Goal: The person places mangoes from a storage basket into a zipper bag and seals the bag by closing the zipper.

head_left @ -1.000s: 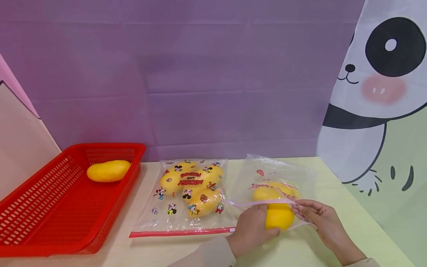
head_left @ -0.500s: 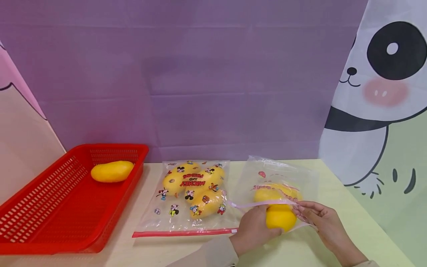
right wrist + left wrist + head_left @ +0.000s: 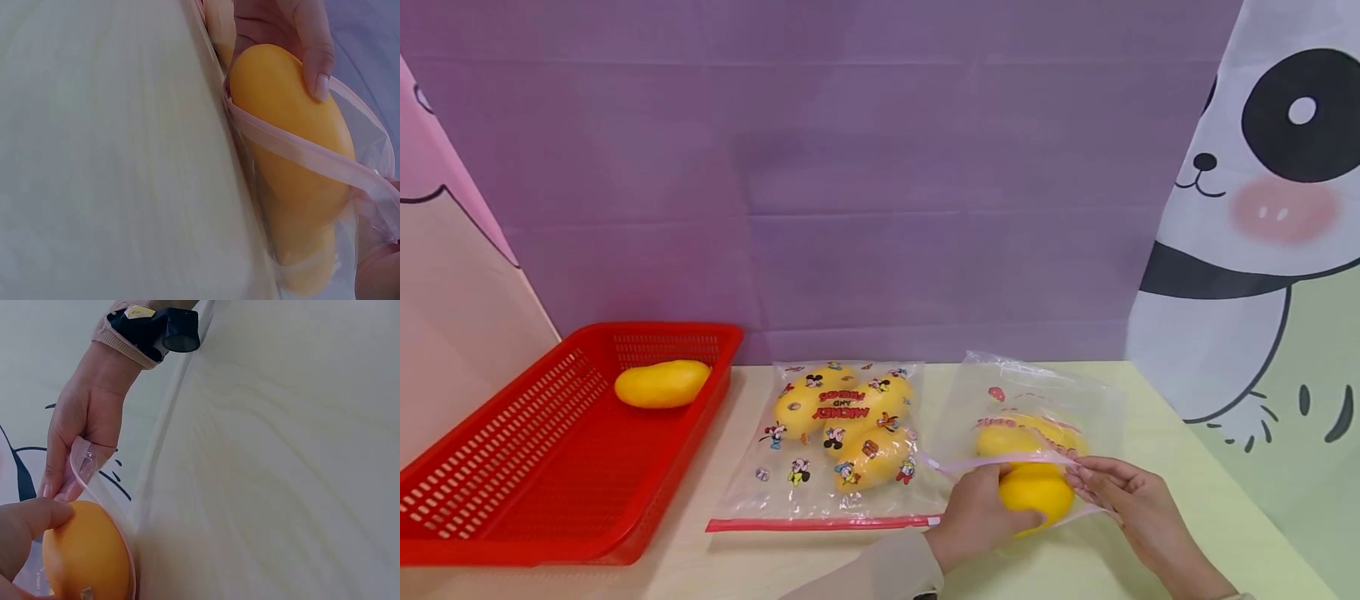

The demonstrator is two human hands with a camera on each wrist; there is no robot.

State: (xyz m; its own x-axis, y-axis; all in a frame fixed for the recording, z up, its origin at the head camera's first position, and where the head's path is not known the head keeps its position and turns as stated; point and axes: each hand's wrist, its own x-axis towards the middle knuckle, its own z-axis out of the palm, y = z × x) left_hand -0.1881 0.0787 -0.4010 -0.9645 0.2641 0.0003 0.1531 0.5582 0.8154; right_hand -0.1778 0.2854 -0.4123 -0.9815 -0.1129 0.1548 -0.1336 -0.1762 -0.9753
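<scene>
A yellow mango (image 3: 1037, 493) lies partly in the mouth of a clear zip bag (image 3: 951, 417) with a pale pink seal. My left hand (image 3: 981, 510) grips this mango from its left side, thumb at the near end; some of the fingers are hidden. In the right wrist view the left thumb rests on the mango (image 3: 287, 94), and the pink seal strip (image 3: 294, 147) crosses over it. My right hand (image 3: 1138, 512) pinches the right side of the bag's opening between thumb and fingers. Another yellow mango (image 3: 1000, 440) shows through the plastic, deeper inside.
Left of my hands, a flat Mickey-print bag (image 3: 760, 500) with a red seal holds several mangoes. A red basket (image 3: 572, 500) at far left contains one mango (image 3: 662, 383). Behind the table (image 3: 820, 567) hangs a purple cloth; a panda-print sheet (image 3: 1210, 333) stands at right.
The head view has shifted slightly, so the scene sits a little further right. My left thumb lies a bit further over the mango. My right hand keeps its pinch on the bag.
</scene>
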